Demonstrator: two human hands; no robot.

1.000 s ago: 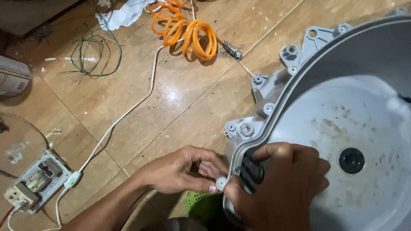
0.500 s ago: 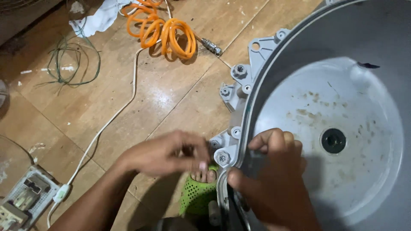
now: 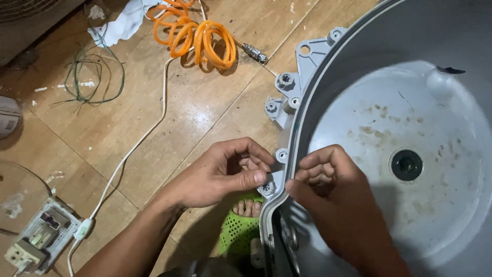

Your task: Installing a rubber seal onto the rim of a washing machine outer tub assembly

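A large grey plastic washer tub (image 3: 359, 61), stained inside with a dark centre hole (image 3: 406, 165), fills the view from twelve to five o'clock. Both hands meet at its rim near six o'clock: the left hand (image 3: 225, 172) curls loosely against a screw boss (image 3: 267, 189), while the right hand (image 3: 328, 190) pinches the rim edge with bent fingers.

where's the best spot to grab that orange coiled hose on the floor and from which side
Probably the bunched loops of the orange coiled hose, taken from above: it lies flat on the tiled floor with its coils stacked together, so fingers can hook through several at once. The metal fitting at its end is small and would leave the coils dangling.
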